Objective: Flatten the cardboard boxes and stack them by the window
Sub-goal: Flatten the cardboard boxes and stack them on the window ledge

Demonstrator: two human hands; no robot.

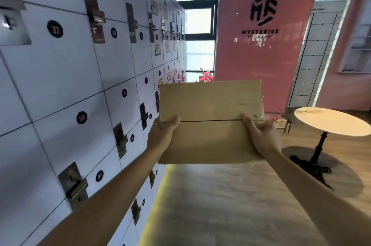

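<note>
The cardboard box (210,121) is in our two hands, held up in the air ahead of us, well above the wooden floor (230,205). Its broad face is turned toward us, and its long axis runs side to side, roughly level. A seam crosses that face from one hand to the other, parallel to the long axis. Our left hand (162,133) grips the box's left edge, thumb curled onto the front at the seam. Our right hand (259,133) grips the right edge the same way. To the left of the box stands a wall of white lockers (70,85). Beyond the box, a window (198,35) shows past a pink panel (261,55). To the box's right stands a round table (331,123).
</note>
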